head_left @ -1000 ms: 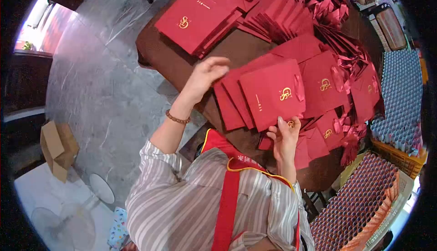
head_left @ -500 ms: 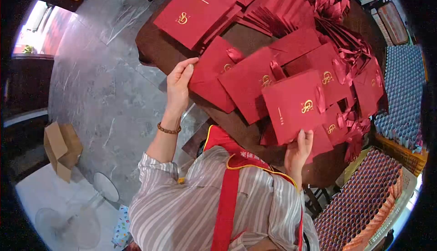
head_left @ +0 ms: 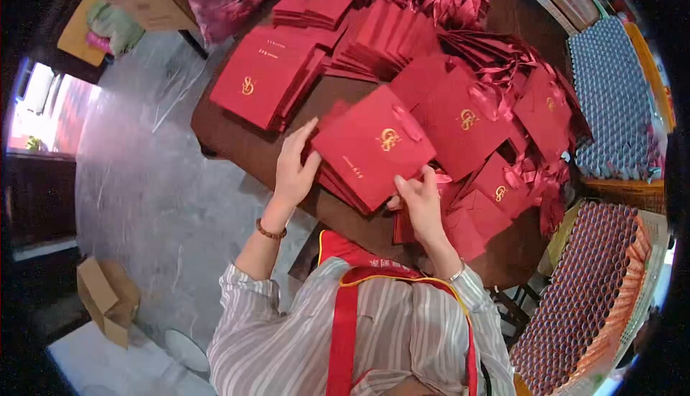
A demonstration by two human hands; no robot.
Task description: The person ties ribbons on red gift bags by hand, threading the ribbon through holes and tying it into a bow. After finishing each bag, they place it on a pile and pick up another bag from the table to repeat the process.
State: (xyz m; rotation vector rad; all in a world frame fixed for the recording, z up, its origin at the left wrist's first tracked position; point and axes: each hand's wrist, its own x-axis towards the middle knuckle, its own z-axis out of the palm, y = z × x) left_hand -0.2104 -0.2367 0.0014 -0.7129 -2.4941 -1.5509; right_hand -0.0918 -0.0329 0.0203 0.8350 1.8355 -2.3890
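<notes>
A red paper gift bag (head_left: 366, 153) with a gold emblem and a ribbon handle lies over other red bags near the table's front edge. At its lower right corner, my right hand (head_left: 422, 205) has thumb and fingers closed on the bag. My left hand (head_left: 295, 167) is beside the bag's left edge, fingers stretched and thumb apart, fingertips close to the bags beneath. More red bags (head_left: 471, 119) with ribbons overlap just to the right.
Stacked red bags (head_left: 262, 72) and a fanned row (head_left: 384, 37) cover the brown table's (head_left: 233, 137) far part. Crates of tightly packed small patterned items (head_left: 575, 281) stand at the right. An opened cardboard box (head_left: 108, 299) sits lower left.
My right hand has brought the front bag left, over the bags there. My left hand has moved down, its fingers now spread from the bag edge. The view has shifted.
</notes>
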